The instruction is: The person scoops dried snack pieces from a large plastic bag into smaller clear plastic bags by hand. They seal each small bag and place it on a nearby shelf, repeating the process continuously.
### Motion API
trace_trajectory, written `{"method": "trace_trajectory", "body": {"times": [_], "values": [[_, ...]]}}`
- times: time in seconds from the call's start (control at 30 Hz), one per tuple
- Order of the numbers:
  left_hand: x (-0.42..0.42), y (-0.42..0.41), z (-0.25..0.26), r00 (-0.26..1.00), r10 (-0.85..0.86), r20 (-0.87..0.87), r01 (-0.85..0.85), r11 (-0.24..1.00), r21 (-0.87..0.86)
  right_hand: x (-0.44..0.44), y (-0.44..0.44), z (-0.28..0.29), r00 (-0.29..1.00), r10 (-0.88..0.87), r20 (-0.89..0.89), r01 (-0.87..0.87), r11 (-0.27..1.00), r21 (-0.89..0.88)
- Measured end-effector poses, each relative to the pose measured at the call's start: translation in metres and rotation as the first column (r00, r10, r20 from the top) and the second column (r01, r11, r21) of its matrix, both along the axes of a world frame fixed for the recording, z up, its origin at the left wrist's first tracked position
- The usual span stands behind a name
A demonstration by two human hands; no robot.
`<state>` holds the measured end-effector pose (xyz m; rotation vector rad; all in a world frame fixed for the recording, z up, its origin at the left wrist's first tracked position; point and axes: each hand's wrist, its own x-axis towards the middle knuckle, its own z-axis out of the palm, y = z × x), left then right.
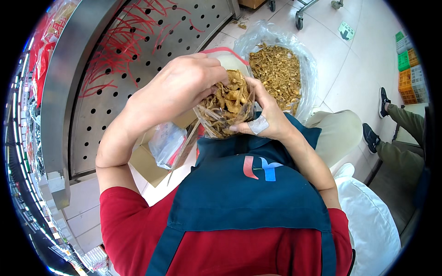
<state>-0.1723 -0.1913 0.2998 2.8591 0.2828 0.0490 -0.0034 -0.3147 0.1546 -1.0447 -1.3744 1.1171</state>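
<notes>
My right hand (pixel 271 115) grips a clear plastic bag (pixel 215 126) filled with dried brown food pieces (pixel 234 91), which look like dried mushrooms. A whitish tape or bandage wraps its thumb. Over the bag's mouth, my left hand (pixel 193 81) has its fingers curled down at the pieces; whether they pinch anything is hidden. Just beyond stands a large clear plastic sack (pixel 307 74), open at the top, with many more loose dried pieces (pixel 276 76) inside. A pale object with a red rim (pixel 226 58) shows partly behind my hands.
Red ties (pixel 119 48) lie scattered on a perforated steel shelf (pixel 152 74) at left. Below it, a cardboard box (pixel 148 165) holds plastic bags (pixel 167 143). Another person's shoes (pixel 371 138), stacked crates (pixel 409 82) and a wheeled cart's caster (pixel 299 22) appear across the tiled floor.
</notes>
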Motion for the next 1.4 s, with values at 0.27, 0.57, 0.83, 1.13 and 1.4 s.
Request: {"method": "trace_trajectory", "body": {"times": [0.27,0.57,0.83,1.13,1.4], "values": [[-0.013,0.009,0.012,0.983,0.172,0.056,-0.156,0.963,-0.222,0.000,0.003,0.001,0.992,0.004,-0.124,-0.007,1.000,-0.022],[0.015,0.027,0.034,0.928,0.297,0.226,-0.108,0.794,-0.598,-0.003,0.007,-0.011,0.993,-0.036,-0.116,0.036,0.999,0.001],[0.078,0.030,0.025,0.964,0.179,0.198,-0.040,0.831,-0.554,-0.001,0.007,-0.004,0.998,0.005,-0.062,-0.009,0.998,-0.058],[0.025,0.026,0.006,0.999,-0.044,-0.007,0.044,0.999,0.020,-0.005,0.005,-0.008,0.991,-0.016,-0.134,0.014,1.000,-0.022],[0.008,0.022,0.004,0.992,-0.022,0.127,0.026,0.999,-0.036,-0.008,0.007,-0.007,0.974,0.002,-0.225,-0.001,1.000,0.006]]}}
